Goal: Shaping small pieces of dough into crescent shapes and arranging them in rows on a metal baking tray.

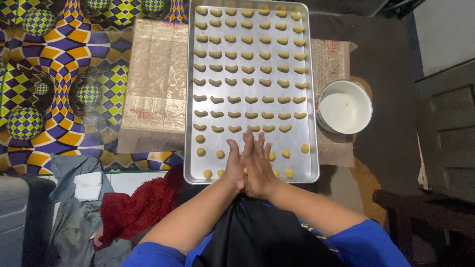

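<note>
- Over the near edge of the baking tray point(310, 99), my left hand point(234, 165) and right hand point(259, 168) are pressed palm to palm, fingers stretched flat and pointing away from me; whether any dough sits between the palms I cannot tell, since they hide it.
- Just around my hands, small round dough balls point(220, 154) lie on the tray's two nearest rows, some at the left of my hands, some at the right, and a few partly covered by them.
- Beyond my fingertips, crescent-shaped dough pieces point(250, 69) fill the rest of the tray in neat rows, all the way to its far edge.
- Under the tray lies a beige patterned mat point(153, 79), showing on both sides.
- To the right, just beside the tray, stands a round white bowl point(345, 107) with a pale film inside.
- To the left, a floor covering with purple, yellow and orange checks point(64, 59) spreads out.
- Near my left arm lie a dark red fluffy cloth point(141, 207), a grey cloth point(69, 217) and a small folded white cloth point(88, 185) on top of the grey one.
- At the far right, a dark wooden piece of furniture point(420, 207) is partly in view.
</note>
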